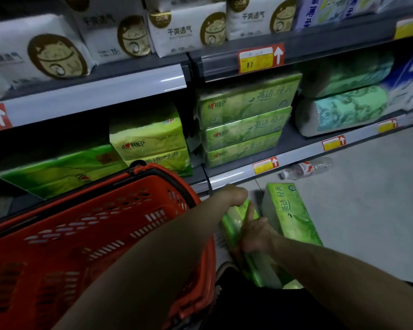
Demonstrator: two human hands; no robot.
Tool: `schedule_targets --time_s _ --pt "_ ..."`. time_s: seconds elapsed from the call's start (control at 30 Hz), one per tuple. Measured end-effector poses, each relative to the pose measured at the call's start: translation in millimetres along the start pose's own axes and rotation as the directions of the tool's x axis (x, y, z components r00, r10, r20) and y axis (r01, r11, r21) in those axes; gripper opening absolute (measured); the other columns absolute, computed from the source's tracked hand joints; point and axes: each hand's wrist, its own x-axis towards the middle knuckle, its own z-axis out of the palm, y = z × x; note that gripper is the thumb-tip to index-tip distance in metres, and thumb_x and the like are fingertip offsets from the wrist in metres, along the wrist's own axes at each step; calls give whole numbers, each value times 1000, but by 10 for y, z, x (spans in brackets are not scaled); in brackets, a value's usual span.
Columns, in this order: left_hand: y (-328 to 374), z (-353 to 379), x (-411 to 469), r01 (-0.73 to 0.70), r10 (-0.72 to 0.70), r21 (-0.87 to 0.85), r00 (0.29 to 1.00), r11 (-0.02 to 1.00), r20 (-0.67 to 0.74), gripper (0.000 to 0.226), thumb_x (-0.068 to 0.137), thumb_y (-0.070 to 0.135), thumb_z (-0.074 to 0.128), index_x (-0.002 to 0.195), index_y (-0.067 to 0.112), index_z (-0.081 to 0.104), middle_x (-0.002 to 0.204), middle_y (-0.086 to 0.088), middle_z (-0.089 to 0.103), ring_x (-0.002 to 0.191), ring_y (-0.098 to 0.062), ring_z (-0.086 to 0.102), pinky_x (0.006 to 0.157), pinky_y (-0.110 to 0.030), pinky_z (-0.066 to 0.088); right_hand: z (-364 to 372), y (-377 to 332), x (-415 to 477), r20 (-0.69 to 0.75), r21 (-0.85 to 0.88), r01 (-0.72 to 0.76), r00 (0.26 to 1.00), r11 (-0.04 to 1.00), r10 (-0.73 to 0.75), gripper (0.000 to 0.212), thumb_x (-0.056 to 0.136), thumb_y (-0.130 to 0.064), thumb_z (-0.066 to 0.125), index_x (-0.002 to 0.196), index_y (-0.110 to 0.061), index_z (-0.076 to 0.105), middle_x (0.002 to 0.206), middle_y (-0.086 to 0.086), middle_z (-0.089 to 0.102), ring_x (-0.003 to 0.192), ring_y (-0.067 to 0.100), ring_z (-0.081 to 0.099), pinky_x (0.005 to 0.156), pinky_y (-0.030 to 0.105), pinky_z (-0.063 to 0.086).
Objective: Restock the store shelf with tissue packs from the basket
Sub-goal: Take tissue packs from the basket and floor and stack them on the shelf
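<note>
Left hand (234, 195): reached across the basket's right rim and lay over the far end of the held tissue pack; its fingers were hidden, so the grip could not be told.
Right hand (255, 234): clasped the same pack on its right side, one finger (249, 213) stretched along the top.
Held tissue pack (260, 270): green, plastic-wrapped, tilted on its edge on the floor, just beside the basket's right wall and outside it.
Second tissue pack (291, 215): green, lying on the floor just right of the held one, near the front edge of the bottom shelf.
Basket (93, 234): red plastic with slotted walls, in front of the left bay of the shelf.
Bottom shelf (236, 175): three green packs stacked (243, 125) at the left end of its right bay; more green packs (148, 139) in the left bay behind the basket.
Floor (367, 186): grey; a clear plastic bottle (305, 169) lay on its side by the shelf's front edge.
</note>
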Motion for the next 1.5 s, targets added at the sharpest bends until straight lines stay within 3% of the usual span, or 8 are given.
schedule_targets --time_s 0.23,0.37,0.47,0.63,0.93,1.2,1.37,1.5 --pt "164 -488 -108 -164 164 303 986 939 27 33 95 5 43 65 14 34 72 -6 31 59 -18 26 59 -33 25 -761 124 3 116 -37 92 989 995 -87 142 56 -65 88 167 -11 19 171 16 24 140 40 51 105 46 52" --pt "156 -764 -407 -320 331 441 942 839 53 52 90 6 47 141 17 56 132 -10 58 124 -30 54 106 -31 45 -1399 153 -577 86 123 141 985 982 -153 75 63 -42 97 127 -14 71 116 3 74 105 26 73 88 38 62" --pt "60 -986 -630 -476 533 564 843 675 74 96 81 19 77 160 35 24 150 -8 47 139 -34 30 117 -31 26 -1830 143 -1053 29 62 207 977 976 -209 48 73 -30 95 112 -24 67 116 3 74 104 25 72 82 35 62" --pt "31 -1498 -1102 -706 767 374 642 602 -23 138 54 39 100 163 37 15 165 4 33 146 -20 32 121 -30 26 -2461 81 -1796 -103 -42 289 951 956 -292 96 62 -30 100 144 -26 51 127 -2 68 114 24 67 100 39 57" --pt "-619 -2138 -2653 -798 778 -207 600 566 -189 82 72 -3 83 145 11 49 136 -1 68 128 -17 63 103 -34 54 -3283 -571 -3367 -195 -268 558 767 785 -612 118 61 -28 100 158 -48 36 129 -20 65 111 6 66 75 8 54" --pt "-1791 -2629 -4002 -781 610 -70 537 620 -583 92 66 17 96 144 17 48 131 2 70 121 -17 67 95 -31 57 -3086 -1590 -4132 -265 -337 745 512 575 -817 110 57 -41 100 153 -47 46 135 -26 60 116 -2 61 86 8 48" --pt "-2512 -2664 -4658 -740 469 10 416 672 -779 81 68 18 95 137 24 54 123 14 72 113 -6 70 87 -20 57 -2818 -2016 -4335 -476 -331 768 365 548 -800 110 54 -80 83 152 -44 50 140 -12 62 125 14 61 110 38 49" --pt "-2948 -2675 -4884 -679 407 130 266 722 -874 93 63 30 97 141 34 47 127 26 65 118 6 62 94 -16 53 -2566 -2009 -4127 -674 128 871 427 474 -603 94 64 -93 65 135 -31 68 125 -3 72 109 20 68 91 41 54"
